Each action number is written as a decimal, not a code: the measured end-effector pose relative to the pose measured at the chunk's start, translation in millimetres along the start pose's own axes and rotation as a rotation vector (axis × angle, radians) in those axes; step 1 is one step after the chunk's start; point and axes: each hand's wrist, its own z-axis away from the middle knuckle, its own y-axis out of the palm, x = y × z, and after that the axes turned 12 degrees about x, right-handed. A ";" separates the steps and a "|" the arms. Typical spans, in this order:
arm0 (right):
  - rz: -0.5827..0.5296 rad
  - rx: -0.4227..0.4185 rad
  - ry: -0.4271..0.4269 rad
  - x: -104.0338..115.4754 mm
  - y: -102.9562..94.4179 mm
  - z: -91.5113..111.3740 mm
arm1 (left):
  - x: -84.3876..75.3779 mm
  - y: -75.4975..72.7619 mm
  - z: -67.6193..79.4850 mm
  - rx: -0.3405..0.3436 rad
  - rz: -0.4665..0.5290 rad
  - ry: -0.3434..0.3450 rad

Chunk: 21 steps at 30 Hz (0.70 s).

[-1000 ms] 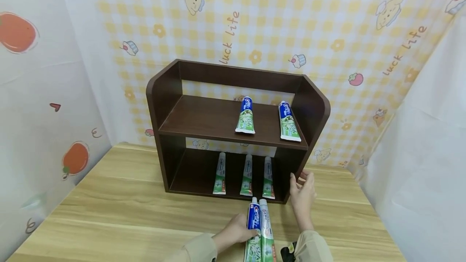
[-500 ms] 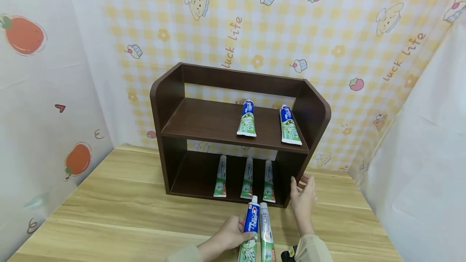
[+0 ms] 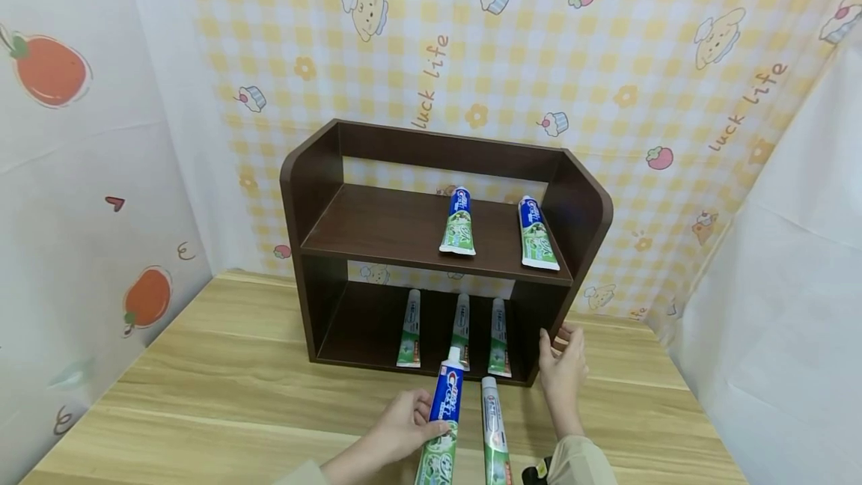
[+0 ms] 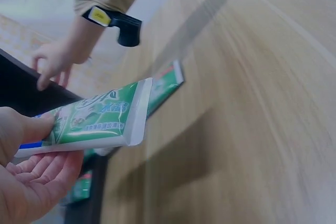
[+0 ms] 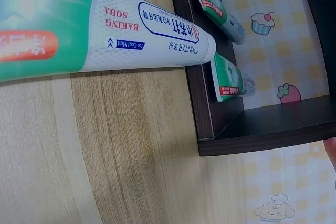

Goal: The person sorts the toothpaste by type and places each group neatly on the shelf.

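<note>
My left hand (image 3: 404,425) pinches a blue-and-green toothpaste tube (image 3: 446,399) above the table, cap toward the shelf, thumb on top and fingers beneath. To its right, a white-and-green toothpaste tube (image 3: 494,432) lies apart from it, cap also toward the shelf; the right wrist view shows it large. My right hand (image 3: 564,373) grips the lower right side of the dark brown two-tier shelf (image 3: 377,219), its fingers partly hidden behind the panel. On the upper tier rest two blue-and-green tubes (image 3: 459,223) (image 3: 536,234). Three grey-and-green tubes (image 3: 409,329) (image 3: 461,320) (image 3: 498,339) lie on the lower tier.
The wooden table (image 3: 222,403) extends in front of the shelf and to both sides. A yellow checked cloth (image 3: 303,21) hangs close behind it. White sheets (image 3: 774,245) stand at the left and right.
My left hand has lifted the blue-and-green toothpaste tube and moved it left, away from the white-and-green tube it lay beside. My right hand stays at the shelf's side. The head view has shifted slightly.
</note>
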 end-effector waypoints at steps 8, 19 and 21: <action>0.010 0.000 0.007 0.3 1.6 0.9 | -16.9 -22.8 14.8 -0.040 -0.054 0.071; -0.010 -0.004 -0.007 -2.1 1.1 0.0 | -52.3 -59.5 28.6 -0.211 -0.157 0.103; -0.010 -0.002 -0.011 -1.7 0.7 -0.3 | -58.8 -67.0 29.3 -0.249 -0.184 0.098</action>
